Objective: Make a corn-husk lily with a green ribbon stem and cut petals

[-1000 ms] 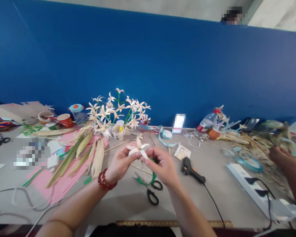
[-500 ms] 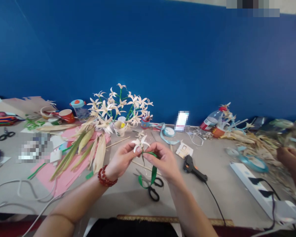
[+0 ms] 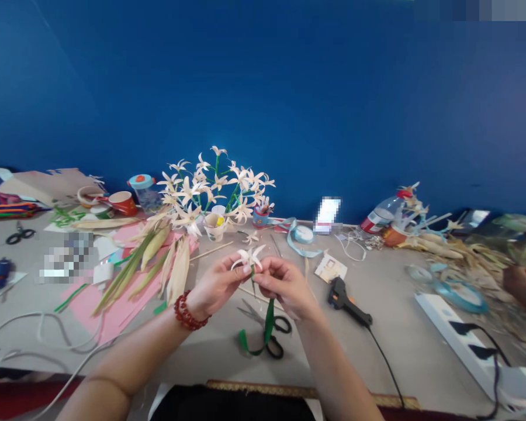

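Between my fingertips is a white husk-like flower (image 3: 248, 258) with pointed petals and a short dark stem. My left hand (image 3: 219, 286), a red bead bracelet (image 3: 186, 311) on its wrist, pinches the flower at its base. My right hand (image 3: 287, 285) is closed on a green ribbon (image 3: 269, 318) where it meets the stem; the ribbon's loose end hangs down and curls over the table. Below the hands lie black-handled scissors (image 3: 275, 338), partly behind the ribbon. Behind them, a paper cup (image 3: 214, 228) holds a bunch of similar flowers (image 3: 217, 182) on green stems.
A glue gun (image 3: 349, 305) with its cord lies right of my hands, near a white power strip (image 3: 451, 345). Corn husks (image 3: 149, 257) lie on pink paper (image 3: 90, 318) at left. Another person's hand (image 3: 523, 286) is at the right edge, by more husks.
The green ribbon's upper part has drawn in close around the stem, and its loose end has swung left. My right hand has shifted slightly toward the flower. The view has tilted a little.
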The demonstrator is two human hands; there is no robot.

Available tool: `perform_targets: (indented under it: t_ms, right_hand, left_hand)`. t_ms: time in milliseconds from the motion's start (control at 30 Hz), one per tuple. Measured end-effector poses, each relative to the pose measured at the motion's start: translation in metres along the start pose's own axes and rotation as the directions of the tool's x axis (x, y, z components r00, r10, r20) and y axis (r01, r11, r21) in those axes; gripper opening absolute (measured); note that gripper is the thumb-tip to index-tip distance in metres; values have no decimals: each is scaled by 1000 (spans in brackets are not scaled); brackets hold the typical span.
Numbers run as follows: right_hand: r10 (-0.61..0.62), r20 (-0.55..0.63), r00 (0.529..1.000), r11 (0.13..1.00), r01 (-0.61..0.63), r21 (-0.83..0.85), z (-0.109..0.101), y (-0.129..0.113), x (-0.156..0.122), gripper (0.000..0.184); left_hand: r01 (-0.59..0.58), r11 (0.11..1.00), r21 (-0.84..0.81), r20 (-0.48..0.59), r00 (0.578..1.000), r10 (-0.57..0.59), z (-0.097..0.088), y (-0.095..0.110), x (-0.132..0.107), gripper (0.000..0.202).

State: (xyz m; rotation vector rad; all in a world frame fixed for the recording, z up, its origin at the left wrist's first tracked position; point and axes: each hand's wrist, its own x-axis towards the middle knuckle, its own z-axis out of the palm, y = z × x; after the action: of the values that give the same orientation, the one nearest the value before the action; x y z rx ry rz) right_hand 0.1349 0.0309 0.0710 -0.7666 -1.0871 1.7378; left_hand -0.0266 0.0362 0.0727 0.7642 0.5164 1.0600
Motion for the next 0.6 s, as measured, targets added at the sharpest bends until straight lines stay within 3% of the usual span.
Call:
perform_targets:
  t_ms: [133, 233, 333, 433, 500, 600]
  right_hand:
    - [-16, 0, 1000, 1000, 16, -20, 0, 4, 1, 25]
    - [-113, -77, 991, 982, 100, -157, 2, 5, 0, 24]
    - [-246, -128, 961, 903, 179, -392, 5, 4, -3, 22]
    - [-336, -107, 936, 792, 219, -570, 10, 2, -6, 18]
    - [-343, -102, 934, 764, 214, -608, 12, 0, -8, 19]
    - [-296, -108, 949, 814, 191, -549, 12, -2, -9, 23]
  left_hand:
    - [-36, 999, -28, -11, 999, 36, -1, -2, -1, 16]
    - [-87, 996, 0, -56, 995, 87, -3, -6, -2, 17]
    - [-135, 986, 95, -110, 983, 145, -5, -10, -4, 21]
    - [-163, 965, 204, -134, 972, 192, -7, -11, -7, 16]
    - [-172, 955, 241, -131, 969, 207, -7, -9, -8, 15]
    - [-152, 959, 240, -112, 977, 183, -7, -7, -9, 16]
